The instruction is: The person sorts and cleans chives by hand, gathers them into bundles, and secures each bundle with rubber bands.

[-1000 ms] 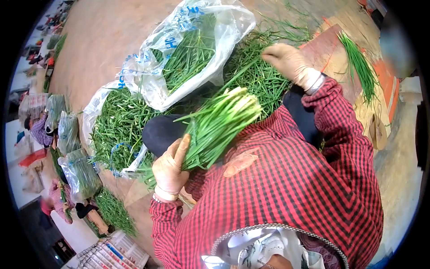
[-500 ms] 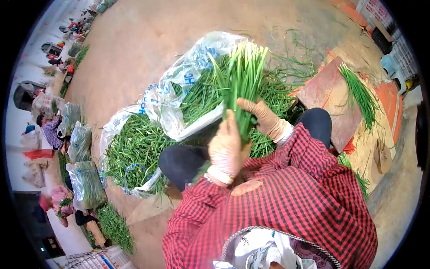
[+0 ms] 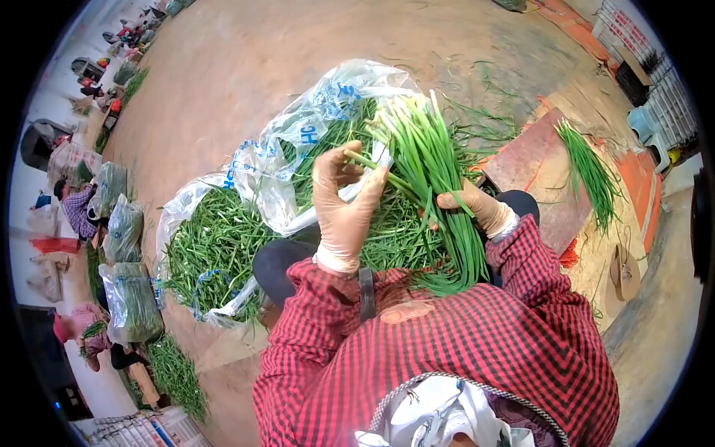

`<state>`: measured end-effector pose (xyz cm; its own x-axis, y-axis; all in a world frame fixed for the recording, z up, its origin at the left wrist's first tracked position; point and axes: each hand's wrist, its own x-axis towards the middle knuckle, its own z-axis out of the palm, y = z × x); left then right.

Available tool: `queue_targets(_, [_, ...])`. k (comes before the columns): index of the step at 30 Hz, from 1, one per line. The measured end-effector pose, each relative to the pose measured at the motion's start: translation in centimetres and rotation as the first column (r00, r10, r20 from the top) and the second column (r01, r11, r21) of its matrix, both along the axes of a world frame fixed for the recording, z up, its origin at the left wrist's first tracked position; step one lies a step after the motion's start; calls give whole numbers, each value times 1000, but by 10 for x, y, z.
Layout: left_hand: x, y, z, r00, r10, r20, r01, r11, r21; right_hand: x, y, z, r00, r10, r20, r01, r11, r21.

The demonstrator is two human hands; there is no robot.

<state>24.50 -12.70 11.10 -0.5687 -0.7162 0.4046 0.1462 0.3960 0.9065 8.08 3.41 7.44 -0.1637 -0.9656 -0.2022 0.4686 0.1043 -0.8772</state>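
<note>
A bunch of long green chives (image 3: pixel 439 160) with pale stalk ends stands fanned out in front of me, its leaves drooping toward my lap. My right hand (image 3: pixel 480 208), in a thin pale glove, is closed around the bunch at its middle. Left of it, my gloved left hand (image 3: pixel 346 201) has loosely curled fingers and the thumb apart. One thick chive stalk (image 3: pixel 398 182) slants from the bunch to those fingers, which seem to hold its end. Loose chives (image 3: pixel 398 231) lie below the hands, between my knees.
Clear plastic bags (image 3: pixel 350 82) with loose greens (image 3: pixel 216 238) lie ahead and left. On the right, another chive bunch (image 3: pixel 588 171) rests across a reddish board (image 3: pixel 532 160), with a sandal (image 3: pixel 624 272) nearby. Co-workers (image 3: pixel 78 208) sit along the far left among filled bags (image 3: pixel 134 302).
The hands have moved apart: my left hand has left the lower bunch and shifted up and left. The bunch has tilted and fanned out, with one stalk now slanting leftward.
</note>
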Motion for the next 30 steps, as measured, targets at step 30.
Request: queue_targets(30, [37,-94,13,684,644,343,-132,572,-809,4,24,-15,990,-132,-57,136,988,78])
